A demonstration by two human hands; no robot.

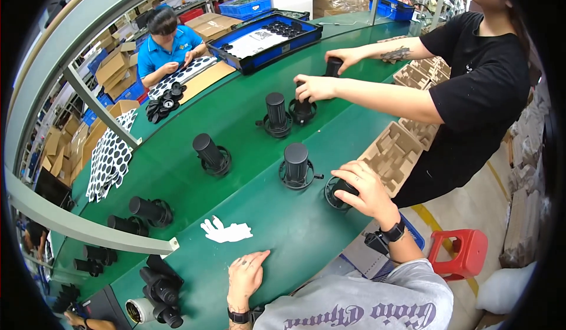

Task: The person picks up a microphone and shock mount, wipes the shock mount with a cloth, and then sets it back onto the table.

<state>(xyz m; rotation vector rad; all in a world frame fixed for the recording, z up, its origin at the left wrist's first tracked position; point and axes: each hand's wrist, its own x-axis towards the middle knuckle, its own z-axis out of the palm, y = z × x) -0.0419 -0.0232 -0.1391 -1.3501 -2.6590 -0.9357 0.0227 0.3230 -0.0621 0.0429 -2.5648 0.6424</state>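
Observation:
My right hand [367, 193] curls over a black cylindrical unit with a ringed base [337, 192] at the green bench's near right edge, fingers and thumb around it. Most of its top is hidden under the palm. A similar black unit [296, 164] stands upright just left of it, apart from the hand. My left hand [246, 276] rests on the green bench top, fingers stretched out, holding nothing. The white glove [226, 230] lies flat beyond that hand.
More black units [212, 154] stand or tilt along the green belt. A co-worker in black [471, 76] grips two units across from brown moulded trays [394, 156]. Another person in blue [173, 48] sits at the far side. A grey metal frame [88, 227] crosses the left; a red stool [461, 253] stands right.

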